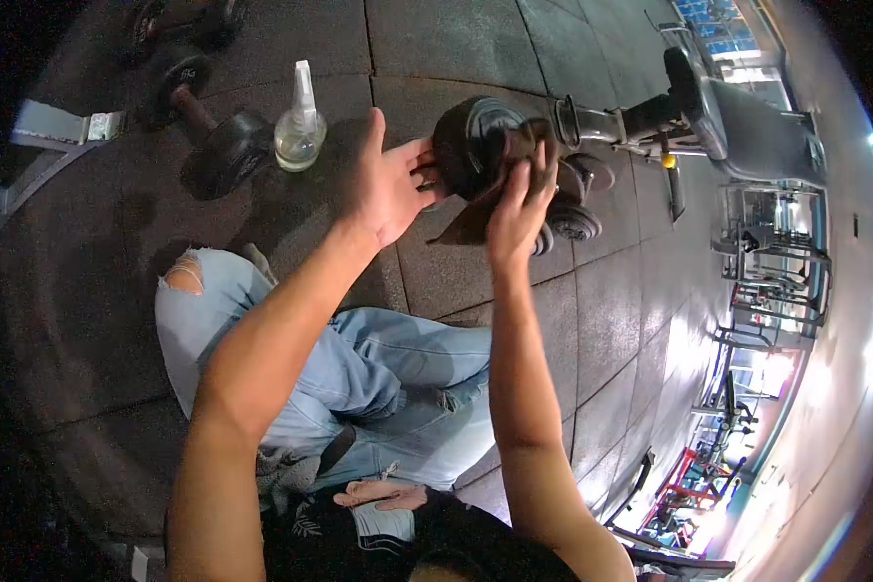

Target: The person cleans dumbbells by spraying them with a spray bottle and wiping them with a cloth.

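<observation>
A black dumbbell (470, 145) is in front of me, its round head turned towards my hands. My left hand (393, 189) is open, thumb stretched up, with its fingertips against the left edge of that head. On the right side, my right hand (522, 209) holds a dark brown cloth (464, 223) against the dumbbell. Part of the cloth hangs below the head, between my two hands. The dumbbell's handle is mostly hidden. To the left of my left hand stands a clear spray bottle (301, 141) with a white nozzle and pale yellowish liquid.
Another dumbbell (213, 136) lies left of the bottle, with more in the dark behind it. More dumbbells (574, 223) sit just right of my right hand. A padded bench (757, 131) is at right, a metal frame leg (58, 141) at left. My jeans-clad legs (359, 359) are folded on black floor tiles.
</observation>
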### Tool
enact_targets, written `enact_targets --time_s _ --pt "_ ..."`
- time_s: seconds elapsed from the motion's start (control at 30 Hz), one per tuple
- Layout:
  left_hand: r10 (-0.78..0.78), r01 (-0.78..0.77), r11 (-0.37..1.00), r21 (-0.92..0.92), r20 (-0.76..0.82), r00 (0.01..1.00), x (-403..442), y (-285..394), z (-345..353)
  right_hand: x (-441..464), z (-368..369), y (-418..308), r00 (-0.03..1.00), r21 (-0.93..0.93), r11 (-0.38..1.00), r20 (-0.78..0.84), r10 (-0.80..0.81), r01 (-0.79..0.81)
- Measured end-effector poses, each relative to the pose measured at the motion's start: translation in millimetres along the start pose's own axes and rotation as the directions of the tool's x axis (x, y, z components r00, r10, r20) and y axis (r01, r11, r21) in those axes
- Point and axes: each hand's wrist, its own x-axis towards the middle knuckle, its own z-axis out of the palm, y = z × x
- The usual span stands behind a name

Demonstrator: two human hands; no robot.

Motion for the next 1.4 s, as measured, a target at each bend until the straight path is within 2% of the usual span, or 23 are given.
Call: enact_targets --time_s 0.03,0.1,0.23,0.27,0.3,0.37,0.47,0.5,0.57,0.6,0.63,0.7,0.73,0.8,0.83,0.9,0.97,1.0,1.07,1.1,1.23,1.3,1.4 --pt "0.01 -0.01 1.0 -0.016 -0.011 1.0 0.9 1.5 -0.7 20.9 0.4 3.9 0.999 0.062 0.997 -0.003 0.051 -0.051" --pt "0.019 -0.02 1.0 -0.018 -0.038 0.999 -0.7 5.2 1.0 62.8 -6.6 4.1 0.906 0.118 0.91 0.208 0.368 -0.396" --pt "0.012 -0.013 1.0 -0.023 -0.05 0.999 -2.5 4.5 1.6 115.5 11.8 -14.5 0.893 -0.312 0.95 0.422 0.157 -0.019" --pt "0.006 -0.008 1.0 -0.028 -0.052 0.999 -1.7 2.7 -1.0 119.6 22.9 -17.2 0.879 -0.317 0.936 0.477 0.019 0.152" --pt "0.011 -0.012 1.0 -0.029 -0.041 0.999 -0.9 0.4 -4.5 117.6 34.5 -22.4 0.841 -0.313 0.896 0.53 -0.112 0.317" --pt "0.006 -0.006 1.0 -0.022 -0.022 1.0 0.9 -1.5 -4.0 109.2 47.6 -56.1 0.616 -0.226 0.747 0.73 -0.295 0.625" --pt "0.047 -0.052 0.996 -0.069 -0.072 0.996 -3.3 -0.2 0.0 127.3 68.8 -52.4 0.504 -0.373 0.631 0.863 -0.033 0.68" --pt "0.043 -0.048 0.997 -0.067 -0.07 0.997 -3.9 1.2 2.4 133.6 67.9 -45.5 0.508 -0.376 0.633 0.861 -0.031 0.677" --pt "0.029 -0.035 0.997 -0.065 -0.087 0.996 -5.3 6.2 8.2 146.9 56.4 -32.6 0.487 -0.073 0.766 0.809 -0.329 0.638" --pt "0.03 -0.035 0.997 -0.068 -0.084 0.996 -5.0 5.6 7.9 148.5 44.5 -37.3 0.64 -0.187 0.925 0.765 -0.074 0.331" --pt "0.03 -0.033 0.999 -0.043 -0.069 0.997 -4.3 4.7 6.1 152.9 35.3 -28.8 0.64 -0.191 0.923 0.765 -0.073 0.334" --pt "0.021 -0.022 1.0 -0.018 -0.045 0.999 -4.2 1.7 4.7 152.9 16.0 2.7 0.734 -0.151 0.973 0.639 0.23 -0.174" --pt "0.026 -0.026 1.0 0.0 -0.042 0.999 -4.7 0.9 4.6 144.2 7.7 25.9 0.739 -0.156 0.973 0.633 0.232 -0.172" --pt "0.036 -0.035 0.999 0.027 -0.057 0.998 -3.7 -1.0 2.7 124.3 -7.5 68.7 0.741 0.233 0.771 0.533 0.408 -0.593" --pt "0.035 -0.033 0.999 0.028 -0.049 0.998 -4.3 -1.2 3.8 110.3 -9.7 67.5 0.746 0.234 0.774 0.527 0.407 -0.588" --pt "0.026 -0.027 1.0 -0.015 -0.078 0.997 -5.5 1.3 4.0 62.8 2.6 54.4 0.891 0.756 0.477 0.336 0.307 -0.449" --pt "0.038 -0.037 0.999 0.021 -0.048 0.998 -4.0 3.5 0.6 23.0 9.1 44.2 0.829 0.867 0.224 0.304 0.469 -0.444" --pt "0.05 -0.05 0.997 0.052 -0.014 0.999 -3.3 3.7 0.4 3.8 23.8 12.4 0.848 0.891 0.333 0.097 0.521 -0.307" --pt "0.035 -0.035 0.997 0.069 -0.006 0.999 -6.0 6.8 3.5 -34.6 40.6 -30.0 0.758 0.744 0.497 0.02 0.652 -0.447" --pt "0.024 -0.023 0.996 0.088 -0.007 1.0 -7.1 9.7 4.8 -44.9 65.1 -28.5 0.82 0.673 0.709 -0.274 0.502 -0.209" --pt "0.018 -0.015 0.997 0.075 -0.039 0.999 -5.6 6.1 1.8 -13.0 36.8 8.5 0.888 0.649 0.709 -0.109 0.446 -0.277" --pt "0.014 -0.011 0.998 0.063 -0.056 0.998 -3.8 3.7 1.6 27.6 5.1 36.3 0.851 0.462 0.737 0.084 0.518 -0.494" --pt "0.017 -0.017 0.999 0.035 -0.001 1.0 -0.3 -0.3 1.1 95.1 -13.3 19.6 0.737 0.132 0.743 0.32 0.595 -0.657"
